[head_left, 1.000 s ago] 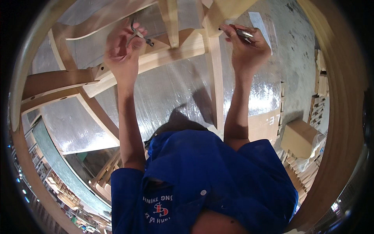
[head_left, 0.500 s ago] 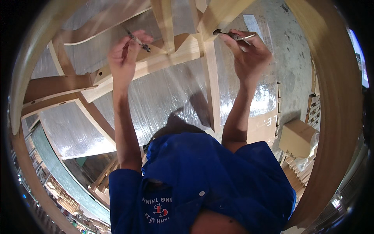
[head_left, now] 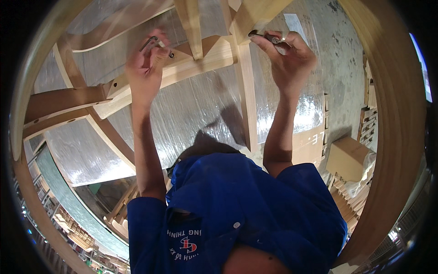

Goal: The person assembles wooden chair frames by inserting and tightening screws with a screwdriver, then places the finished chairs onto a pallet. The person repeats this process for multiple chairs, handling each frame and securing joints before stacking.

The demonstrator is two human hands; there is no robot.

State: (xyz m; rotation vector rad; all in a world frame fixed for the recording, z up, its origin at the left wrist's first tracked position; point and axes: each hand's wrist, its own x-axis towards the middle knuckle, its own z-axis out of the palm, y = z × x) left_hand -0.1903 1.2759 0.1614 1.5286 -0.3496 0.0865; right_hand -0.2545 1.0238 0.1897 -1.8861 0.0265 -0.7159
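My right hand is closed in a pinch on a slim metal bolt with ring-like washers near its outer end. The bolt's dark tip points at a round hole in a pale wooden frame joint and sits at its mouth; how deep it goes I cannot tell. To the left, my left hand is closed around a few thin metal bolts, smeared by motion. A dark ring-shaped end sticks out beside the thumb. Behind this hand runs a wooden rail of the same frame.
Curved wooden members surround me on the right and left. A brown slatted side piece has small holes. Shiny plastic-wrapped sheeting lies below the frame. A cardboard box stands on the concrete floor at right.
The bolts in my left hand have turned within the fingers and now point more upward. My right hand has shifted slightly left with its bolt still at the hole.
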